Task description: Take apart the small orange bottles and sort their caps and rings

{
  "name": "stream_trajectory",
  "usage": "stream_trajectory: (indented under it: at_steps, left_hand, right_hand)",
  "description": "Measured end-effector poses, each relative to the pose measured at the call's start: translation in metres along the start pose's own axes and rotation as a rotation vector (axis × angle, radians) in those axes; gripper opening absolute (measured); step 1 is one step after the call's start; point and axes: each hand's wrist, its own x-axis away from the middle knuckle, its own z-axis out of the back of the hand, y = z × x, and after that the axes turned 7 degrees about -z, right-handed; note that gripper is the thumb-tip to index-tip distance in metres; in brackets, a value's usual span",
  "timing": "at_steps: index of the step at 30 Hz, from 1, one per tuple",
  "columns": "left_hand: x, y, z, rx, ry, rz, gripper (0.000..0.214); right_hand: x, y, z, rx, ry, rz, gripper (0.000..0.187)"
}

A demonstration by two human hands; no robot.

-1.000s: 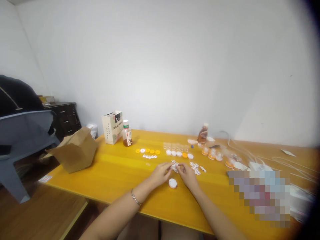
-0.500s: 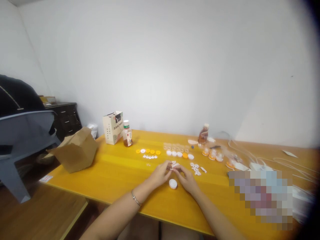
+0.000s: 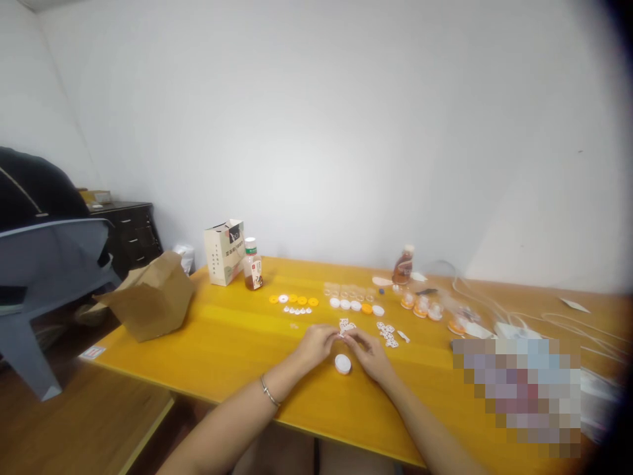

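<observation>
On a yellow table (image 3: 232, 343) by a white wall (image 3: 346, 132), hands (image 3: 316, 346) (image 3: 372, 356) flank a cap (image 3: 342, 363).

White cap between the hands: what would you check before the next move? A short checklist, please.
1. The white cap lies on the table between both hands, in plain view: ok.
2. The left hand and right hand meet fingertip to fingertip just beyond the cap: ok.
3. Something pinched between those fingertips: cannot tell, too small.
4. The small printed pieces lie close to the right hand: ok.
5. The row of caps sits farther back, apart from both hands: ok.
</observation>
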Motion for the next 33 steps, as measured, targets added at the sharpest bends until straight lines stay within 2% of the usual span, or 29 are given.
stream_trajectory:
  at_steps: [10,25,29,33]
  left_hand:
    - [0.0003,0.0027,0.0058,-0.024,-0.095,-0.011,0.023]
    - [-0.0017,0.0051,0.0083,0.014,-0.123,-0.045,0.024]
    - [-0.0022,0.0077,0.0091,0.069,-0.139,-0.04,0.025]
    - [-0.0013,0.0078,0.0056,0.093,-0.119,0.023,0.024]
  right_hand:
    - [-0.0017,0.0009,0.001,-0.051,-0.015,-0.076,0.034]
    - [-0.0074,0.0021,-0.0009,-0.177,0.032,-0.205,0.038]
    - [-0.0065,0.0036,-0.0017,-0.116,0.033,-0.205,0.039]
    - [-0.0043,0.0061,-0.0044,0.036,0.091,-0.143,0.036]
